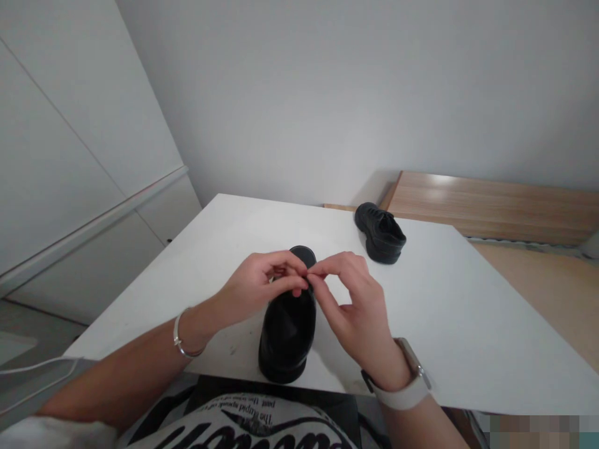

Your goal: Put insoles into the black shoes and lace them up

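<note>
A black lace-up shoe [287,333] stands on the white table right in front of me, its opening toward me and its toe pointing away. Above the lacing, my left hand [262,280] comes in from the left with thumb and forefinger pinched on a dark shoelace. Meeting it fingertip to fingertip, my right hand [353,296] pinches the lace from the other side. The lace itself is mostly hidden by the fingers. Both hands cover the middle of the shoe, and only the toe shows beyond them.
A second black lace-up shoe [381,234] sits near the table's far right edge. The white table [421,324] stretches out on both sides. Behind it are a wood-grain board [491,202] and a pale wall [327,93]; a white cabinet [70,137] stands at left.
</note>
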Demonstrator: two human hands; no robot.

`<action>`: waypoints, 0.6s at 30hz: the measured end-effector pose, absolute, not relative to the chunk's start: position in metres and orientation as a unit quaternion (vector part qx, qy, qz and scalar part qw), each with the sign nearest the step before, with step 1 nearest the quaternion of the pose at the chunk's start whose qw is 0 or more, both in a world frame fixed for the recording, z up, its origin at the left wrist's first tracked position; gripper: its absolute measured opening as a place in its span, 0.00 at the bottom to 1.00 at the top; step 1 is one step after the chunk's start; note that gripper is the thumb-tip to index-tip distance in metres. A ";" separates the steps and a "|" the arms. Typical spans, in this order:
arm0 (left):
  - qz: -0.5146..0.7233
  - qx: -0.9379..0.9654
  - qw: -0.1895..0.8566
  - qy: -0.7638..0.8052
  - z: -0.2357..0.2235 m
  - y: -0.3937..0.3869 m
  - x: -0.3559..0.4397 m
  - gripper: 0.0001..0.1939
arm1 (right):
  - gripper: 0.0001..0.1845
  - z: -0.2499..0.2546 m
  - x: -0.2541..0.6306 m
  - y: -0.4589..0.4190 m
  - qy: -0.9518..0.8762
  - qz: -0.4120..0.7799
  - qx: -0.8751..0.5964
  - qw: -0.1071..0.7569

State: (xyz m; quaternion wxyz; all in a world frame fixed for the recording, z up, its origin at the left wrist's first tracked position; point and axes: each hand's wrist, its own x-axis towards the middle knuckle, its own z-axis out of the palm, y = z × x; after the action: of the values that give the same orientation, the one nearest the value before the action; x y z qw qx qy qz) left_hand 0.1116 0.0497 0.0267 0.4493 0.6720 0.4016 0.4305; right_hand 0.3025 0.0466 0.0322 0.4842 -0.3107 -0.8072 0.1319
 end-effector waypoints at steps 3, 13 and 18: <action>0.393 0.730 0.386 0.405 0.031 0.049 0.114 0.09 | 0.04 0.036 0.295 0.045 -0.816 0.148 -0.287 0.479; 0.435 0.676 0.427 0.414 0.029 0.044 0.111 0.11 | 0.11 0.008 0.302 0.045 -0.802 0.124 -0.297 0.503; 0.419 0.684 0.416 0.429 0.022 0.045 0.112 0.11 | 0.10 0.009 0.313 0.048 -0.804 -0.023 -0.292 0.518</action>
State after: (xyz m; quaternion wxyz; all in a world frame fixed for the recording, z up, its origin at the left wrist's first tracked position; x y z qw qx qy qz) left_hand 0.1124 0.0452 0.0223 0.4155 0.6836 0.4292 0.4193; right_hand 0.3126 0.0480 0.0087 0.5177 -0.2922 -0.8038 -0.0233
